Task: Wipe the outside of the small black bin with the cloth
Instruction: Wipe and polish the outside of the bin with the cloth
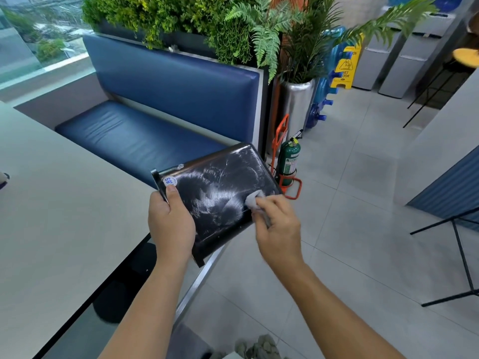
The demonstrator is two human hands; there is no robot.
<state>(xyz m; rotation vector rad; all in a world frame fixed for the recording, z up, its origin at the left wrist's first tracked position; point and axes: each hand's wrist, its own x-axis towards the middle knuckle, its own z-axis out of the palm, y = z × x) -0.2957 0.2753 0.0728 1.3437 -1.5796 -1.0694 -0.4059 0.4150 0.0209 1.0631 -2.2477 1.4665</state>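
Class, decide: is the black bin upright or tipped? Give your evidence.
Tipped. The left hand holds the black bin in the air, a broad side facing up, where the right hand presses the cloth.

Left of the left hand spreads a pale grey table. Beyond it runs a blue padded bench, topped by a planter of green foliage. Past the right hand, on the grey tiled floor, stands 1 green fire extinguisher in an orange stand. Farther off are a silver plant pot and a yellow wet-floor sign.
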